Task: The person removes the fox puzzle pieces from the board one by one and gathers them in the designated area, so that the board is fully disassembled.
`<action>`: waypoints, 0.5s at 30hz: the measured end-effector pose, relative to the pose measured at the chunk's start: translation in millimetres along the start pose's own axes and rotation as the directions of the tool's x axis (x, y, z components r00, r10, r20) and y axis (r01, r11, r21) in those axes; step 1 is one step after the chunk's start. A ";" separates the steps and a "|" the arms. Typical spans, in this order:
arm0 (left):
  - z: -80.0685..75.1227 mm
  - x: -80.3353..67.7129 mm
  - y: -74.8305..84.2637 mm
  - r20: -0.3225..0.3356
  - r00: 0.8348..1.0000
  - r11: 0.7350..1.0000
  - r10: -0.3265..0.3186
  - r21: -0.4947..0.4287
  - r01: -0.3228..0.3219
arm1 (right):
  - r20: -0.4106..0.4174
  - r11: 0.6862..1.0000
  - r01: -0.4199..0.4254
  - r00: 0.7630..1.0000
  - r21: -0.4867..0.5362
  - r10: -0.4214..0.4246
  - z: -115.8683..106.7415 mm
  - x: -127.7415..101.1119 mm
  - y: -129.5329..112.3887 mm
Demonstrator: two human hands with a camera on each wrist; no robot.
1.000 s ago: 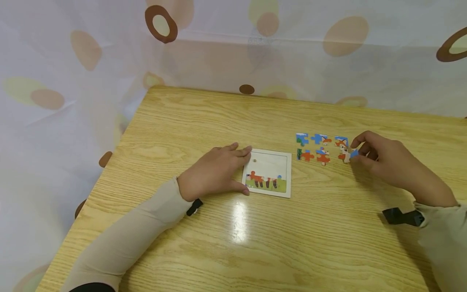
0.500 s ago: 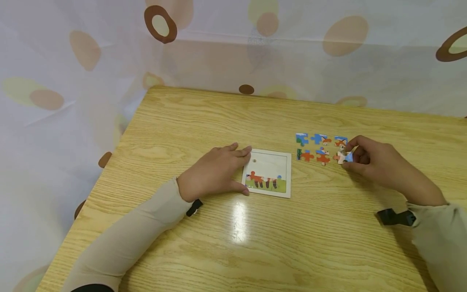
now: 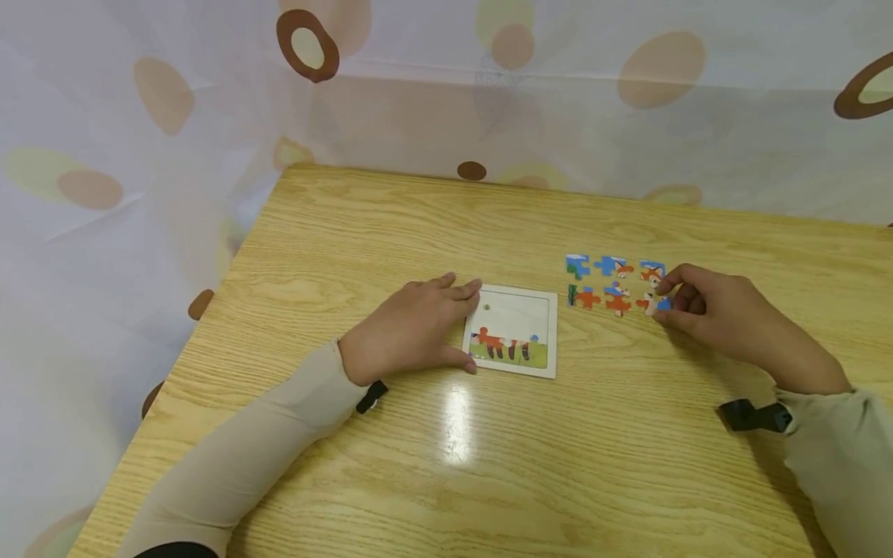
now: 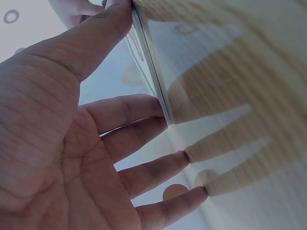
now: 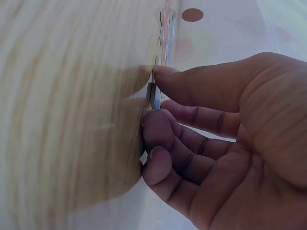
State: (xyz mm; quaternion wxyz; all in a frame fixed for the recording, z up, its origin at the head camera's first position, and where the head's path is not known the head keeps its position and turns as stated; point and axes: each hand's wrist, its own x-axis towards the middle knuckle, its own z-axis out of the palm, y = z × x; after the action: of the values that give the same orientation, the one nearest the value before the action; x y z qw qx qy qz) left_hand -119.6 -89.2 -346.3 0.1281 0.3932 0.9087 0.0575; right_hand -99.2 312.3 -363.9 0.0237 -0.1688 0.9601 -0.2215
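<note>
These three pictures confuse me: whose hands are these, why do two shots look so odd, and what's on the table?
No machine here: a person wears three cameras. The wide picture comes from the head; the two close, tilted ones come from the wrists, looking along each palm. On the wooden table lies a puzzle tray with its bottom row filled. The left hand rests flat against the tray's edge. Loose puzzle pieces lie in two rows to its right. The right hand pinches the end piece between thumb and fingers, down at the tabletop.

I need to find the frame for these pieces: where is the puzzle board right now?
In the head view the puzzle board lies mid-table, its left edge under the left hand, left of the loose pieces.
</note>
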 end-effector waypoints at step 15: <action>-0.3 0.7 -0.4 0.005 1.000 1.000 0.002 0.000 -0.002 | -0.017 1.000 0.022 1.000 -0.012 -0.022 0.1 0.6 -2.0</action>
State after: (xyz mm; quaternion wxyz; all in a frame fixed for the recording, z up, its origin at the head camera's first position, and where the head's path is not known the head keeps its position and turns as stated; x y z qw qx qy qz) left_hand -120.4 -89.0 -346.3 0.1301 0.3942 0.9080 0.0566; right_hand -99.1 310.4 -363.2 0.0120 -0.1775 0.9598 -0.2173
